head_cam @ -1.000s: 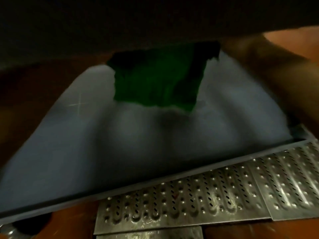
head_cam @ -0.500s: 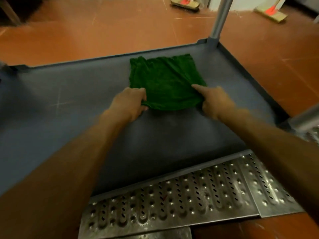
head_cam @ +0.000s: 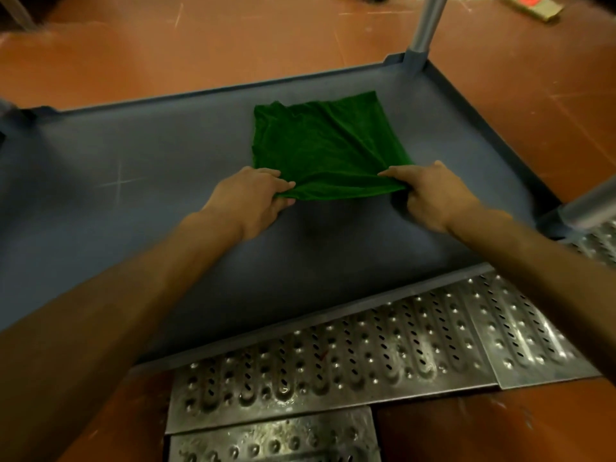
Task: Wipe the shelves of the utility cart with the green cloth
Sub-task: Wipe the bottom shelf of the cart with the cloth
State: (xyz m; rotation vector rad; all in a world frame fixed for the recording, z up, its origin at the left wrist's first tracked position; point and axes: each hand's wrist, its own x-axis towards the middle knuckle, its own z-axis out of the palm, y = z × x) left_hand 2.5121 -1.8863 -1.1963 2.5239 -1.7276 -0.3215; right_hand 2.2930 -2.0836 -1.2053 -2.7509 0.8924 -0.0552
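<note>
— Green cloth (head_cam: 326, 145) lies on the grey cart shelf (head_cam: 133, 235), right of centre and nearer the far rim. Its near edge is raised a little; the rest lies flat but creased.

— Hands?

— Left hand (head_cam: 253, 195) pinches the near-left corner, thumb against fingers. Right hand (head_cam: 430, 191) has its fingers curled round the near-right corner. Both are clamped on cloth.

— Risks?

— Only the near edge is held. My guess: pull toward the body and the far half just trails with no pressure, so it skims and doesn't clean. Push away and the creases bunch up, so the contact patch shrinks.

— Coverage?

— The corner by the post (head_cam: 423, 25) and the strip along the raised rim look easy to miss. The whole left half of the shelf is well apart from the cloth.

— Anything else?

— A corner pinch could slip if the fabric drags. No other shelves are in view, so I can't judge them.
</note>
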